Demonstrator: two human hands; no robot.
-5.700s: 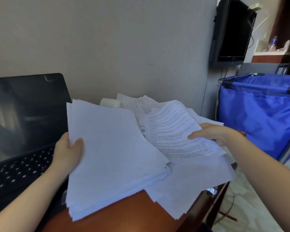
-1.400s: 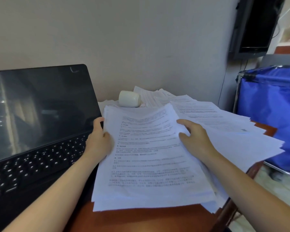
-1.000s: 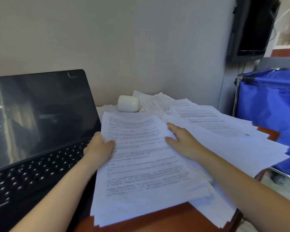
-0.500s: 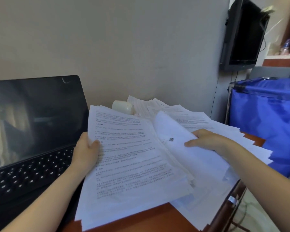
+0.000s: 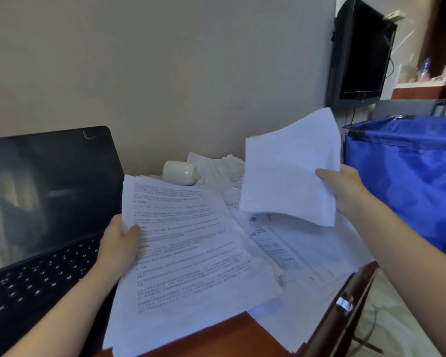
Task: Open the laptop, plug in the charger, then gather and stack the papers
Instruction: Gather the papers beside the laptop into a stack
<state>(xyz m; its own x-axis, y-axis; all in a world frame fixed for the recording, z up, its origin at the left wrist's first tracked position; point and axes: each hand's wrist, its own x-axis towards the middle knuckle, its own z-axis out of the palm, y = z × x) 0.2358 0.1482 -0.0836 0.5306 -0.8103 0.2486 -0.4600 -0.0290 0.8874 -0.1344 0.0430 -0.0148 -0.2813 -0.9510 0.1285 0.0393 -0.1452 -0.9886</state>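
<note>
Left hand pinches the paper stack at its 9 o'clock edge, tilted up like a landing spot. Right hand grips a few sheets up at 2 o'clock, probably headed there.

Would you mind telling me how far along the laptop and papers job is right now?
Done: the laptop stands open; whether it is plugged in does not show. In hand: the left hand grips the gathered stack, the right hand holds a few sheets in the air. Left: loose papers lie spread on the table.
</note>
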